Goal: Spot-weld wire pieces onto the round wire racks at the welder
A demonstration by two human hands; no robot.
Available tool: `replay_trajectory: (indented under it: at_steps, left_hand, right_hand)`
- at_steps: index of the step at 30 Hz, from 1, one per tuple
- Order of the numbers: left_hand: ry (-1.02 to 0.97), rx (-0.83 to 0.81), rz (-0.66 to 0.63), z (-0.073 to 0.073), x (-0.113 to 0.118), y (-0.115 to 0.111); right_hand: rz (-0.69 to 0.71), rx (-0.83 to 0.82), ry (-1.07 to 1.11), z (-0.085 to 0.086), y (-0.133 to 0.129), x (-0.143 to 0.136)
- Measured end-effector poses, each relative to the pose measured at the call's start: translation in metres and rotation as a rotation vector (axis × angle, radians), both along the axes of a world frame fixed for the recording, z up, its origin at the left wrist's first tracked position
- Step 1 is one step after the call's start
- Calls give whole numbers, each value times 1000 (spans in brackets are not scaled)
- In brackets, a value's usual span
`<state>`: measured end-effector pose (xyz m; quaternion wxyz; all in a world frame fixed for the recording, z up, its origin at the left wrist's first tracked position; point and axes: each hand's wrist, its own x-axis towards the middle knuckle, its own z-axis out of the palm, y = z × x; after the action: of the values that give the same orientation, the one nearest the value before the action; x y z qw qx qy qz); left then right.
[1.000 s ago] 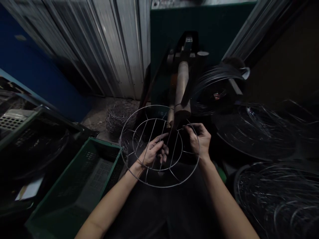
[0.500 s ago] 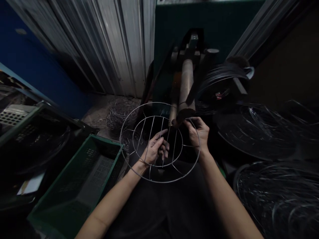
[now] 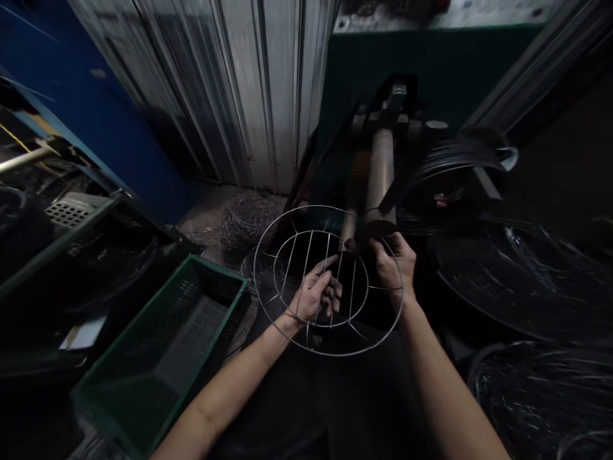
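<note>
A round wire rack [image 3: 345, 355], with two concentric rings, several straight crossbars and short spokes, is held nearly flat in front of me. My left hand [image 3: 317, 295] reaches under it; fingers are curled, with thumb and index close together at the crossbars. Wires partly cover this hand, so its exact grip is hard to see. On the right, my right hand [image 3: 397, 263] pinches the outer ring. The rack's far right part is at the ends of a thick metal cylinder [image 3: 382, 166] and a thinner one [image 3: 349, 225], which stick out from a green machine [image 3: 431, 57].
A green plastic crate [image 3: 184, 338] stands at my left, beside a dark bin [image 3: 96, 255]. Tangled wire [image 3: 249, 220] lies on the floor. Wire coils [image 3: 454, 160] hang right of the machine, and a wide tub of wire pieces [image 3: 546, 396] is nearer me.
The view has shifted, so the whole scene sits further right and slightly lower. Both hands keep their places on the rack, and the rack stays at the cylinder ends.
</note>
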<state>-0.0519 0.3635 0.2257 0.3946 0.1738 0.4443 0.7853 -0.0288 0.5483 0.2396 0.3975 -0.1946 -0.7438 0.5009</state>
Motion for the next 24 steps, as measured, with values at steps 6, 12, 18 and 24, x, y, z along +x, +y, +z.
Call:
replay_trajectory:
  at_steps: [6, 12, 18, 24]
  left_hand:
    - [-30, 10, 8, 1, 4, 1]
    - [-2, 27, 1, -4, 4, 0]
    - [46, 37, -24, -7, 1, -3]
    - [-28, -27, -124, 2, 12, -27]
  right_hand:
    - [-9, 35, -11, 3, -3, 2]
    - [-61, 29, -63, 2, -2, 3]
    - [-112, 0, -35, 2, -4, 5]
    - [-178, -26, -138, -2, -26, 36]
